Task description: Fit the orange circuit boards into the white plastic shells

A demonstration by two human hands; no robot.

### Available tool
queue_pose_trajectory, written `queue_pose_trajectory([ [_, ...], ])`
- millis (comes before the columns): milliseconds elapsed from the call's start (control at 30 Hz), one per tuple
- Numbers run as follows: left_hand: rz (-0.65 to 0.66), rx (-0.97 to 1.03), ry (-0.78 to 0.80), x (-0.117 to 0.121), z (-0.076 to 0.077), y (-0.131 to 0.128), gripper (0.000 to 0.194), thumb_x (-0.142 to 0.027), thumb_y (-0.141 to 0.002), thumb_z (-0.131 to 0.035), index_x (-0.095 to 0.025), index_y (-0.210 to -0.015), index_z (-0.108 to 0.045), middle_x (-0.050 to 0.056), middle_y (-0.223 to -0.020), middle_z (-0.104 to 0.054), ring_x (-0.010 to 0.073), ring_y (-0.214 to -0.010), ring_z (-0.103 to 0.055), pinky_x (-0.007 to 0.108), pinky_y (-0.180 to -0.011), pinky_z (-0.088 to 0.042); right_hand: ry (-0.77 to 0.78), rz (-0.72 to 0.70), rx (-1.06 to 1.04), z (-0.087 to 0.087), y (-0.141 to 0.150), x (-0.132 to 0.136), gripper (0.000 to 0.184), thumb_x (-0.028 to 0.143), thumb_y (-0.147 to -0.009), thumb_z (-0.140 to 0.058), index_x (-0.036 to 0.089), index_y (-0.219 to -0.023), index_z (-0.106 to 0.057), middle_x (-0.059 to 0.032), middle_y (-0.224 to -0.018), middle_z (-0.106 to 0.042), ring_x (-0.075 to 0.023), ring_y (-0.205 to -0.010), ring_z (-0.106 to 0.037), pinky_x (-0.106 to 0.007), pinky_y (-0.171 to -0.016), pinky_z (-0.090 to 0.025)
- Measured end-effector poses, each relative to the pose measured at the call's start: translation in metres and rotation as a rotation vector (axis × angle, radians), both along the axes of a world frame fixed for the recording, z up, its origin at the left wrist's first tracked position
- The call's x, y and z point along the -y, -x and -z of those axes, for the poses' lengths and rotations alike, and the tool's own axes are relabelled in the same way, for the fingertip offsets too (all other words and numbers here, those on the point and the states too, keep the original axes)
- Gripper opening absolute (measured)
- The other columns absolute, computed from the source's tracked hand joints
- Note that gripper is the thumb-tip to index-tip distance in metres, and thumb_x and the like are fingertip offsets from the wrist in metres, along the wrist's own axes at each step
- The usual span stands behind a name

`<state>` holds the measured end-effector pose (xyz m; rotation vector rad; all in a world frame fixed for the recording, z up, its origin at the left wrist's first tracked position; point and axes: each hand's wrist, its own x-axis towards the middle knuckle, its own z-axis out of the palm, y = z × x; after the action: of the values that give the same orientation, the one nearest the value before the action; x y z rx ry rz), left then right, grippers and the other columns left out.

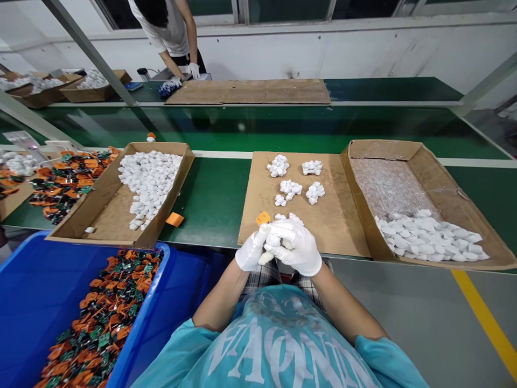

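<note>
My left hand (251, 251) and my right hand (299, 249), both in white gloves, meet above the near edge of a flat cardboard sheet (331, 226). Their fingers are closed around a small white plastic piece (273, 240), partly hidden by the gloves. Just beyond my left fingertips is an orange plastic piece (262, 217). Some white pieces (295, 218) lie on the cardboard right behind my right hand. Farther back on the sheet sit several small heaps of white pieces (291, 188).
An open carton (177, 186) of white pieces stands left, another carton (416, 153) right. A loose orange piece (175, 219) lies on the green bench (210, 188). A blue bin (24, 302) holds orange-and-green parts (100, 318). A co-worker (177, 32) works across the bench.
</note>
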<state>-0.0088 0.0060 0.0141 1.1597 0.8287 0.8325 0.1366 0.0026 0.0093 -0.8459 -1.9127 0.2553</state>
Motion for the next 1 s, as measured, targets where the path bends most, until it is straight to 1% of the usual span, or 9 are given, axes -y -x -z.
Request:
queue_pose_trajectory([
  [167,-0.051,0.177,0.068,0.001,0.006,-0.015,0.069,-0.086,-0.060,-0.053,-0.018,-0.054,-0.055,-0.002,-0.039,-0.042,0.0124,-0.043,-0.044,0.030,-0.049,-0.042,0.248,-0.107,-0.269,-0.005,0.009,-0.001,0.028,0.051,-0.084,-0.062,0.024,-0.090,-0.063,-0.0036,-0.085,-0.071,-0.0202,-0.084,-0.068,-0.039,-0.084,-0.053],
  [300,-0.021,0.217,-0.005,0.002,0.015,-0.019,0.071,-0.087,-0.065,-0.044,-0.021,-0.039,-0.037,-0.003,-0.030,-0.030,0.0103,-0.037,-0.035,0.030,-0.049,-0.038,0.338,-0.128,-0.425,-0.012,0.015,0.002,0.030,0.051,-0.082,-0.065,0.023,-0.081,-0.057,-0.0021,-0.078,-0.067,-0.0173,-0.075,-0.066,-0.034,-0.073,-0.055],
  [400,-0.013,0.154,-0.077,0.006,0.022,-0.018,0.074,-0.085,-0.073,-0.033,-0.020,-0.039,-0.041,-0.002,-0.031,-0.032,0.0100,-0.038,-0.035,0.030,-0.050,-0.037,0.329,-0.168,-0.435,-0.014,0.015,0.004,0.026,0.048,-0.086,-0.062,0.023,-0.082,-0.057,-0.0016,-0.082,-0.068,-0.0159,-0.074,-0.066,-0.033,-0.074,-0.055],
  [533,-0.132,0.032,-0.094,0.010,0.021,-0.016,0.076,-0.082,-0.079,-0.023,-0.020,-0.042,-0.046,0.000,-0.033,-0.036,0.0123,-0.042,-0.042,0.030,-0.054,-0.042,0.189,-0.125,-0.312,-0.010,0.006,0.002,0.008,0.032,-0.090,-0.059,0.026,-0.092,-0.062,-0.0004,-0.087,-0.071,-0.0162,-0.083,-0.068,-0.035,-0.084,-0.054],
  [667,-0.181,-0.059,-0.057,0.010,0.011,-0.014,0.078,-0.084,-0.078,-0.016,-0.021,-0.037,-0.039,0.002,-0.035,-0.041,0.0124,-0.041,-0.044,0.029,-0.050,-0.042,0.078,-0.045,-0.011,-0.003,-0.005,-0.001,0.025,0.040,-0.085,-0.064,0.027,-0.107,-0.066,-0.0079,-0.115,-0.065,-0.0238,-0.106,-0.064,-0.041,-0.088,-0.054],
  [733,-0.161,-0.055,-0.082,0.007,0.009,-0.013,0.078,-0.088,-0.073,-0.021,-0.020,-0.038,-0.041,0.002,-0.036,-0.042,0.0123,-0.040,-0.044,0.029,-0.045,-0.040,0.062,0.010,0.040,-0.002,-0.006,0.001,0.026,0.039,-0.086,-0.063,0.027,-0.109,-0.065,-0.0100,-0.122,-0.060,-0.0252,-0.111,-0.063,-0.042,-0.088,-0.054],
  [867,-0.327,-0.017,-0.198,0.001,0.013,-0.012,0.058,-0.074,-0.070,-0.057,-0.017,-0.067,-0.062,0.004,-0.063,-0.065,0.0171,-0.060,-0.060,0.031,-0.061,-0.051,0.038,0.136,-0.097,0.000,0.001,0.008,0.034,0.029,-0.084,-0.067,0.027,-0.116,-0.057,-0.0100,-0.122,-0.060,-0.0237,-0.111,-0.063,-0.043,-0.092,-0.055],
  [933,-0.378,0.003,-0.252,0.001,0.016,-0.012,0.053,-0.066,-0.074,-0.061,-0.017,-0.093,-0.067,0.008,-0.092,-0.072,0.0218,-0.082,-0.066,0.034,-0.077,-0.054,0.034,0.202,-0.154,0.001,0.004,0.011,0.035,0.026,-0.082,-0.069,0.027,-0.115,-0.056,-0.0100,-0.125,-0.059,-0.0241,-0.113,-0.062,-0.043,-0.093,-0.055],
  [1000,-0.343,-0.017,-0.312,0.001,0.020,-0.011,0.053,-0.060,-0.079,-0.059,-0.018,-0.110,-0.064,0.011,-0.111,-0.069,0.0251,-0.100,-0.066,0.037,-0.089,-0.053,0.019,0.207,-0.132,0.001,0.006,0.012,0.032,0.024,-0.083,-0.067,0.027,-0.114,-0.057,-0.0108,-0.130,-0.055,-0.0258,-0.116,-0.060,-0.045,-0.093,-0.055],
])
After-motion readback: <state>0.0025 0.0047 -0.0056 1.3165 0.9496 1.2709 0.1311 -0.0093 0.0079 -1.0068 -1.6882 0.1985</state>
